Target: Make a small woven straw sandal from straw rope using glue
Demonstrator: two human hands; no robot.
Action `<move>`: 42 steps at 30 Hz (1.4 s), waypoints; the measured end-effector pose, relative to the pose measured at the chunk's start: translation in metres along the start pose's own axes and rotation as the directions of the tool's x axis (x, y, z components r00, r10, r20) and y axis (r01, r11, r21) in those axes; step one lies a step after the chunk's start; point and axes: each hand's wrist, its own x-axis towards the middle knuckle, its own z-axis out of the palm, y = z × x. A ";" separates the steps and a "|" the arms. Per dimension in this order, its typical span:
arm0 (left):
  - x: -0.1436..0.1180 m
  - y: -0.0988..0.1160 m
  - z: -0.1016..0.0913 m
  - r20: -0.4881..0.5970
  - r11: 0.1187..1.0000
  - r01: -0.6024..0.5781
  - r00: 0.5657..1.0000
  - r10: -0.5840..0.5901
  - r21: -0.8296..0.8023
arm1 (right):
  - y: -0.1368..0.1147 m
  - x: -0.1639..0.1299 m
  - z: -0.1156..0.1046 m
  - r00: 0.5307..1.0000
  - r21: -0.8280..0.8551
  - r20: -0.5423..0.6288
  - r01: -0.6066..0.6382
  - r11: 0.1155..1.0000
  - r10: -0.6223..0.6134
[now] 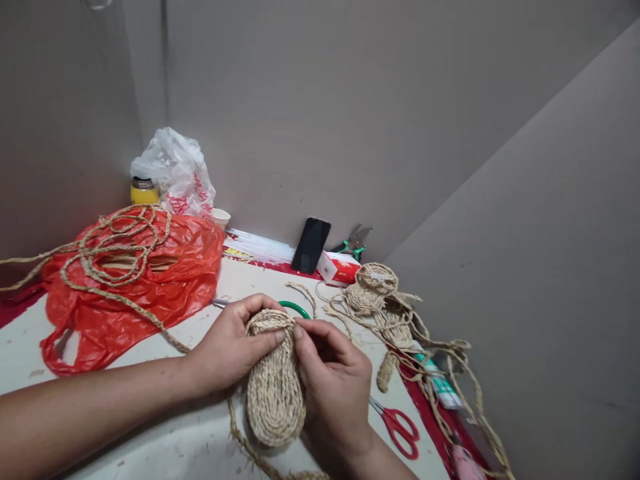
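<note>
Both bare forearms angle in from the lower left and bottom edge, the left hand (231,347) curled with thumb pressing forward, the right hand (333,380) bent at the wrist, fingertips (299,331) pinched, meeting the left's thumb.

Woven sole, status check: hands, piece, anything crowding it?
Left hand and right hand both grip the woven sole. Rope tail trails toward the red bag. Scissors lie right of it, apart.

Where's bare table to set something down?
Bare: table strip below the red bag, beside the left hand; a patch behind the woven sole, toward the phone. Crowded: right edge, with rope tangle and scissors.
</note>
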 end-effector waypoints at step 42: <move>0.000 0.018 -0.007 -0.031 0.999 -0.014 0.999 0.015 0.047 | -0.002 0.003 0.002 0.880 0.274 0.283 -0.454 0.848 0.380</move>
